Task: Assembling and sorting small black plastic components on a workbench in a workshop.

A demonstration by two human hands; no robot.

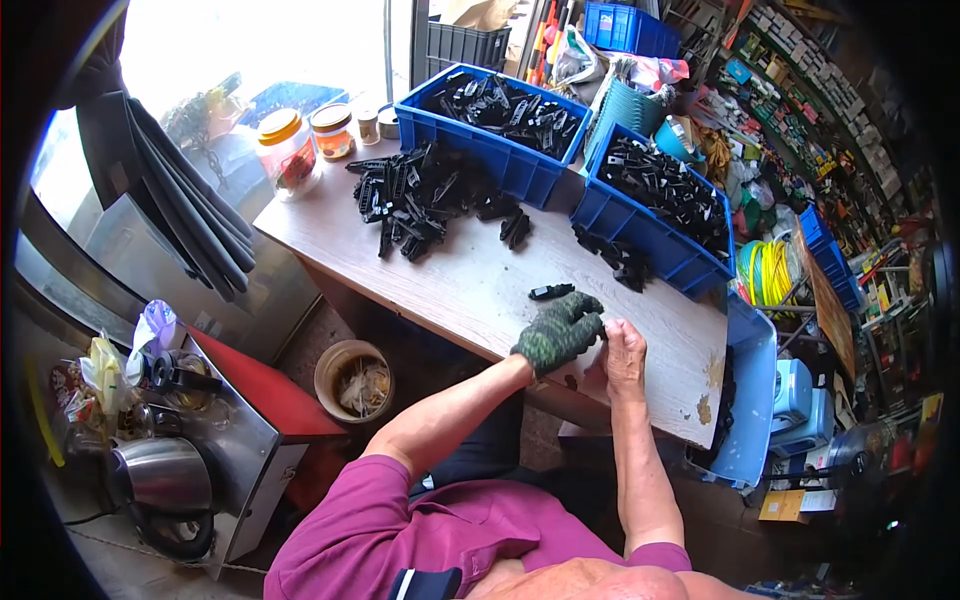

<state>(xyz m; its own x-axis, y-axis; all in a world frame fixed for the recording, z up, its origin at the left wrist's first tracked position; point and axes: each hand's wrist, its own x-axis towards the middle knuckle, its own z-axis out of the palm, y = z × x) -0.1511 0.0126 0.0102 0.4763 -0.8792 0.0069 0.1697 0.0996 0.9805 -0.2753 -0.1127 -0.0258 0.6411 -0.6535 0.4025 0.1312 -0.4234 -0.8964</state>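
Shirt point(455, 515): purple, at the near side of the table point(460, 280)
Left hand point(560, 335): gloved, over the table, fingers bent
Right hand point(627, 355): bare, over the table, fingers curled
Grip: cannot tell if either holds anything
Black part point(551, 292): on the table, just beyond the left hand

Left fingers point(580, 304) just beside curled right fingers point(624, 338)

Black part point(551, 292) | slim, elongated | lying on tabletop point(468, 275), long axis near 9-to-3 o'clock | at 12 o'clock from gloved left hand point(560, 334)
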